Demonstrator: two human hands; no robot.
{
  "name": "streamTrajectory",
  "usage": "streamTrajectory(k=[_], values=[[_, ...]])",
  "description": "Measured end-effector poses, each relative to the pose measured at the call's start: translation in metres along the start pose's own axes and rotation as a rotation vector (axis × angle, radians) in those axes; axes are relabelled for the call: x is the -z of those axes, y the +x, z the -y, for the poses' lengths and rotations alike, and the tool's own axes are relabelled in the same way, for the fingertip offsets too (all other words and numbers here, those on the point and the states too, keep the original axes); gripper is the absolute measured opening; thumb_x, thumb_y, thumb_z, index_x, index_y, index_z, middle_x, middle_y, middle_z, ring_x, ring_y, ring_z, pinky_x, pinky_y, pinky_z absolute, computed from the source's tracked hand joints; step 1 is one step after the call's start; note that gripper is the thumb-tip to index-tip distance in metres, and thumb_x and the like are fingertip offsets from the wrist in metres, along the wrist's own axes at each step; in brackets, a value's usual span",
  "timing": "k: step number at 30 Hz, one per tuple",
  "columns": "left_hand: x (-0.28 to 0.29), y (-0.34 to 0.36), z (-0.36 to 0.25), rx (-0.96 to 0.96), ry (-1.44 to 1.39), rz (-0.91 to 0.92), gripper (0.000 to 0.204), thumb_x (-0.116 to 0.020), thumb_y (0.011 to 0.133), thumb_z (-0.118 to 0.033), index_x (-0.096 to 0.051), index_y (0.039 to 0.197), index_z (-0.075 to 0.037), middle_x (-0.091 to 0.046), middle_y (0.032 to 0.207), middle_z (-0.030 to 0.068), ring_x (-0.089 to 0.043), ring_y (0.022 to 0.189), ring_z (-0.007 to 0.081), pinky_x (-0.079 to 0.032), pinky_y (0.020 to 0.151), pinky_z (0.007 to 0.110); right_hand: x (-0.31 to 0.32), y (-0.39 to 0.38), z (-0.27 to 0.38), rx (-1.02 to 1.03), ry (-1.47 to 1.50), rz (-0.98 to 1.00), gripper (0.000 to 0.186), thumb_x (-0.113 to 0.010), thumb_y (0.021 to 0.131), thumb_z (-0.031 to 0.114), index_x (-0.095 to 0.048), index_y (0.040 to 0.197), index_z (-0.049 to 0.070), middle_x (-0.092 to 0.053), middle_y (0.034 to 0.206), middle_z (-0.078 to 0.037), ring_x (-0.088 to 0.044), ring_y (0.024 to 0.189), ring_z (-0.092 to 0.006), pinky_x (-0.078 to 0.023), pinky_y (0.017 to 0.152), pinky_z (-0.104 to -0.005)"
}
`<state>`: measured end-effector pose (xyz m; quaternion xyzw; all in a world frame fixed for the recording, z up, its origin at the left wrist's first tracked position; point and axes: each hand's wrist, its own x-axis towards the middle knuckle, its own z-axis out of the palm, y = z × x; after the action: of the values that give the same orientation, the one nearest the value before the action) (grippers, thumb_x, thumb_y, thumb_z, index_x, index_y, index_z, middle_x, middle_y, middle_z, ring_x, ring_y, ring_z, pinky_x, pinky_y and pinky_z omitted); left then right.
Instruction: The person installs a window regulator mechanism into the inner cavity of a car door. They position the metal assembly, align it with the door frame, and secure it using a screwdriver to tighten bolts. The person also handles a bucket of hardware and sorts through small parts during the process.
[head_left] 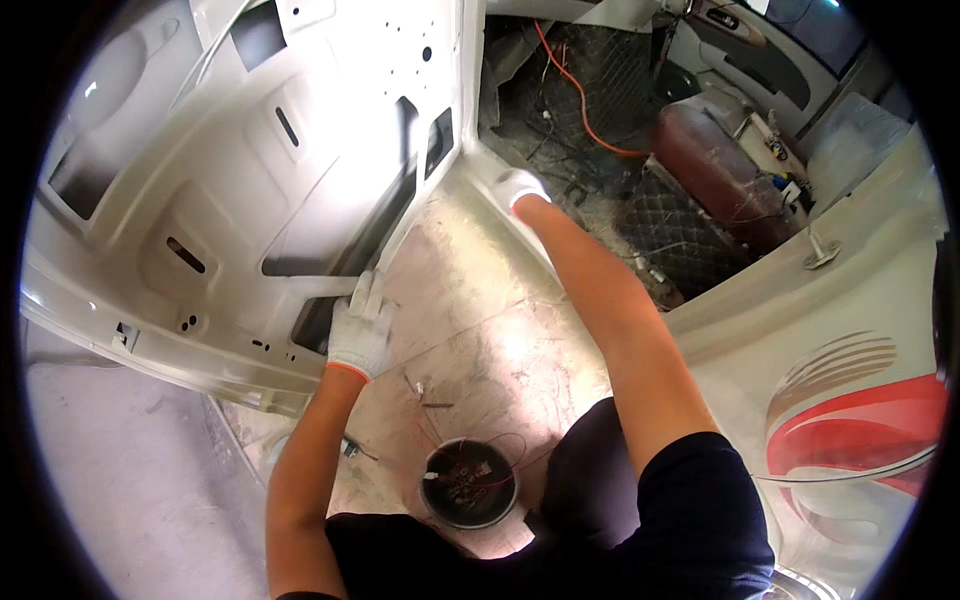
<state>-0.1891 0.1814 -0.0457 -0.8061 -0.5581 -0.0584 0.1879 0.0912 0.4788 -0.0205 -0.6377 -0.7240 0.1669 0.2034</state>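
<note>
My left hand [362, 325] wears a white knitted glove with an orange cuff. Its fingers stretch out flat against the lower inner edge of an open white vehicle door [225, 215], whose trim is off, leaving bare metal with holes and cut-outs. Farther off, my right hand [518, 187], in a matching glove, touches the pale door sill [485, 165] near the hinge side. Glare and its small size hide how those fingers are bent. Below and between my arms, a dark round bowl [514, 492] with small brownish parts in it sits on the floor.
Inside the cab lie an orange cable [580, 95], loose wires, quilted dark matting [670, 220] and a dusty reddish-brown box-like piece [715, 165]. A striker-like metal fitting [822, 250] juts from the right-hand body panel, which bears red graphics [860, 430]. Thin wires lie around the bowl.
</note>
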Motion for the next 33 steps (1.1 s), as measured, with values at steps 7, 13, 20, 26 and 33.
streamTrajectory(k=[7, 13, 20, 26, 33], values=[[-0.010, -0.028, -0.014, -0.023, 0.132, 0.013, 0.049, -0.072, 0.076, -0.026, -0.066, 0.120, -0.005, -0.048, 0.149, 0.0184, -0.034, 0.147, 0.0332, -0.028, 0.115, 0.064, -0.096, -0.065, 0.047, 0.737, -0.689, 0.886, 0.048, -0.064, 0.082, 0.036, -0.073, 0.116, 0.003, -0.072, 0.115, -0.020, -0.068, 0.108, -0.0377, -0.052, 0.094, -0.0464], [-0.026, -0.108, -0.048, -0.215, -0.298, 0.055, 0.042, -0.068, 0.078, -0.024, -0.065, 0.117, -0.006, -0.060, 0.132, 0.0154, -0.053, 0.129, 0.0357, -0.040, 0.111, 0.053, -0.144, -0.120, 0.042, 0.846, -0.568, 0.823, 0.039, -0.063, 0.084, 0.031, -0.073, 0.113, 0.006, -0.072, 0.113, -0.022, -0.068, 0.106, -0.0387, -0.052, 0.094, -0.0439], [-0.087, -0.212, -0.057, -0.099, -0.435, 0.969, 0.053, -0.069, 0.080, -0.030, -0.059, 0.129, -0.012, -0.064, 0.123, 0.0185, -0.063, 0.113, 0.0373, -0.052, 0.093, 0.049, -0.206, -0.186, 0.008, 0.734, -0.667, 1.156, 0.045, -0.062, 0.088, 0.042, -0.073, 0.110, 0.005, -0.072, 0.109, -0.023, -0.069, 0.100, -0.0382, -0.053, 0.086, -0.0444], [-0.114, -0.254, -0.016, 0.230, -0.344, 1.244, 0.058, -0.062, 0.085, -0.030, -0.054, 0.140, -0.012, -0.067, 0.122, 0.0219, -0.065, 0.111, 0.0416, -0.051, 0.093, 0.051, -0.208, -0.253, -0.002, 0.671, -0.527, 1.251, 0.063, -0.061, 0.088, 0.059, -0.075, 0.104, -0.001, -0.073, 0.099, -0.025, -0.070, 0.092, -0.0351, -0.052, 0.083, -0.0446], [-0.136, -0.228, -0.024, 0.291, -0.479, 1.183, 0.058, -0.061, 0.088, -0.029, -0.053, 0.143, -0.013, -0.070, 0.115, 0.0221, -0.067, 0.107, 0.0414, -0.052, 0.090, 0.050, -0.247, -0.343, 0.021, 0.235, -0.131, 1.423, 0.080, -0.066, 0.083, 0.062, -0.068, 0.121, -0.009, -0.070, 0.119, -0.028, -0.068, 0.111, -0.0335, -0.050, 0.096, -0.0374]])
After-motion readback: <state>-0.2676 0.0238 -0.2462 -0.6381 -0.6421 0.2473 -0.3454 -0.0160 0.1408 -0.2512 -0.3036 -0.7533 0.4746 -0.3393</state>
